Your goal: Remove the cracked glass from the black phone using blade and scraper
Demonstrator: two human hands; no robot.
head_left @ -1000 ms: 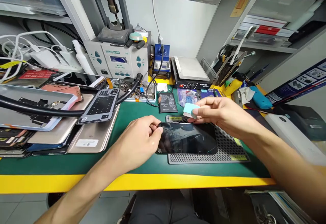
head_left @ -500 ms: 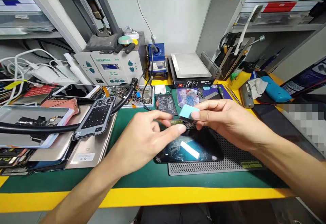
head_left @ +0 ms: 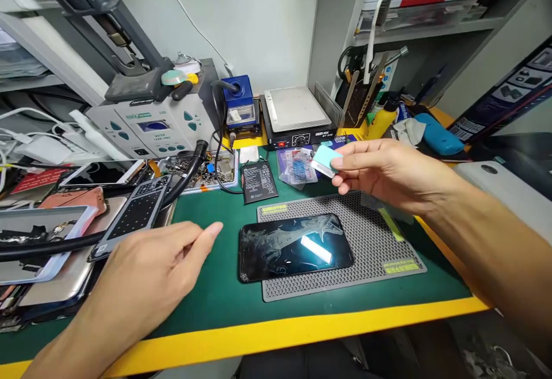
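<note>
My right hand (head_left: 382, 175) pinches a small turquoise block (head_left: 326, 159) with a pale, shiny lower edge between thumb and fingers, raised above the mat. Over the left part of the bench is my left hand (head_left: 159, 270), its fingers curled in and its thumb pointing right; nothing shows in it. Between the hands lies a phone (head_left: 297, 247) with its dark glass face up, whitish smears or cracks across it. It rests partly on a grey perforated mat (head_left: 371, 252) and overhangs its left side.
Behind the phone lie a black battery (head_left: 259, 182) and a clear plastic bag (head_left: 298, 166). A hot plate (head_left: 297, 108), a blue soldering station (head_left: 239, 106) and a grey rework station (head_left: 159, 126) stand at the back. Stacked phone parts (head_left: 52, 235) and a thick black hose (head_left: 190, 172) crowd the left.
My left hand has moved away from the turquoise block to the left, and its fingers have curled. The block is now tilted, showing its pale edge. The view has swung right.
</note>
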